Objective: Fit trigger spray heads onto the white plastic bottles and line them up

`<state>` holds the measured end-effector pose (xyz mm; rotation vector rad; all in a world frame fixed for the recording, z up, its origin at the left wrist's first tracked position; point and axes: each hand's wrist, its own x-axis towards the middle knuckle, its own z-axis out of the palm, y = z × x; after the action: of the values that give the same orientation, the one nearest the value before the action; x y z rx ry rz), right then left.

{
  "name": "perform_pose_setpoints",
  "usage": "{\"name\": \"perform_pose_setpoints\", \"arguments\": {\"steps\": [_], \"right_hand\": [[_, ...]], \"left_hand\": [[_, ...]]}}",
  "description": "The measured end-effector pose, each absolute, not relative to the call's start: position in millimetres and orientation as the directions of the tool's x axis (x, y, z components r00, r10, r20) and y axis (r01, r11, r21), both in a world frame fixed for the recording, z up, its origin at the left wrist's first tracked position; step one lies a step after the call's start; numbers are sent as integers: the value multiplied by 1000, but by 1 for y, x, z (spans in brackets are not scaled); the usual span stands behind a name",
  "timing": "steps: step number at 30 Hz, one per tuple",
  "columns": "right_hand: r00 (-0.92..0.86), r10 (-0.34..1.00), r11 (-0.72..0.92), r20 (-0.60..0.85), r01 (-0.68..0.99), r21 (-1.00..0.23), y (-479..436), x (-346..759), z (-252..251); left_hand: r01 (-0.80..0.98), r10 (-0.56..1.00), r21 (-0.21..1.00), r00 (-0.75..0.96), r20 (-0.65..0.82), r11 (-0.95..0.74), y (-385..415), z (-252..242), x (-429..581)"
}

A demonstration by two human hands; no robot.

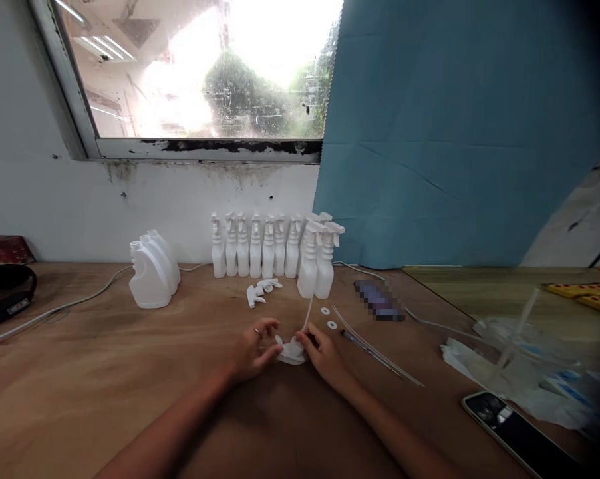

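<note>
Head view: white piece (pixel 292 352), probably a spray head, sits between my hands, on or just above the surface (pixel 80 386), can't tell which. Right grip (pixel 326 352) is nearer: thumb and finger pinched on the thin tube (pixel 308 314), white piece just to its left. Tube's long axis points away from me, leaning a bit right, far end toward the spray bottles (pixel 316 269). Left grip (pixel 253 351): thumb and fingers apart, just beside the piece's left end; contact unclear. Beyond: loose triggers (pixel 255 293) ahead-left, washers (pixel 332 325) just ahead-right. Pen (pixel 356 342) and spare tubes (pixel 410 378) bound my right side. Jugs (pixel 151 286) stand well apart, far left; surface's back edge meets the wall.
</note>
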<state>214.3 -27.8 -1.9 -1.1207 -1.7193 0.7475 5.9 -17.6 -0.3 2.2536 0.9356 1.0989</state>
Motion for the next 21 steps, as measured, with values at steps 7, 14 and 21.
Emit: {"name": "perform_pose_setpoints", "arguments": {"steps": [7,14,21], "right_hand": [[-291,921,371,259,448,-814,-24,215,-11],[-534,782,581,321,437,-687,-51,214,24],[-749,649,636,135,436,-637,-60,217,40]], "left_hand": [[730,587,514,-193,787,-449,34,1,-81],[828,367,559,-534,762,44,49,0,-165],[707,416,682,-686,597,187,67,-12,-201]]}}
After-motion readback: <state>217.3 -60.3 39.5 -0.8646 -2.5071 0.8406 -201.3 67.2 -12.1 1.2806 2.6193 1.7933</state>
